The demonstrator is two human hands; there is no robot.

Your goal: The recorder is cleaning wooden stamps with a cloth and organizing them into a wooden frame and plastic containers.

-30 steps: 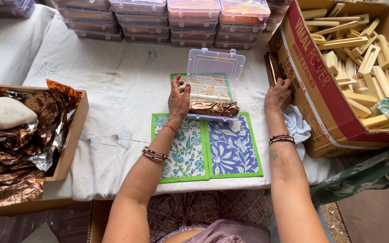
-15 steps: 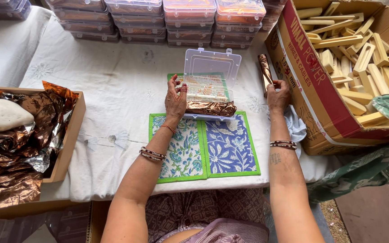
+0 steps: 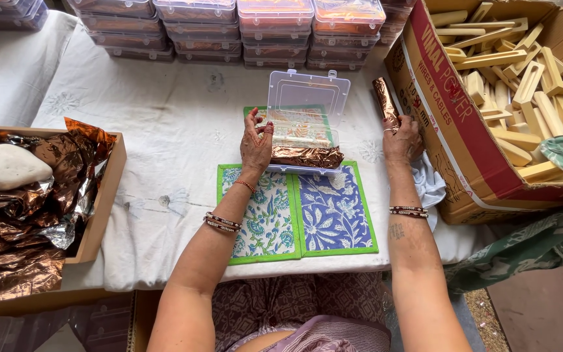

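White cloth covered the bench [image 3: 164, 130], the widest thing in view. At its right edge stood a big cardboard carton [image 3: 438, 124] heaped with pale wooden blocks [image 3: 522, 85]. On the left sat a shallow cardboard tray [image 3: 102, 215] full of crumpled copper foil [image 3: 27, 215] with a smooth white stone [image 3: 6, 166] on top. Along the far edge ran stacks of shut clear boxes [image 3: 229, 26]. Two blue floral mats [image 3: 298, 212] with green borders lay at the near edge. Just beyond them sat an open clear plastic case [image 3: 307, 98], a foil-wrapped bar [image 3: 306, 156] lying inside along its near side. The left hand [image 3: 256, 143] rested on the case's left end, fingers curled at its rim, touching the bar's end. The right hand [image 3: 402, 140], beside the carton and well right of the case, gripped a second foil-wrapped bar [image 3: 384, 101] that stuck out away from the person.
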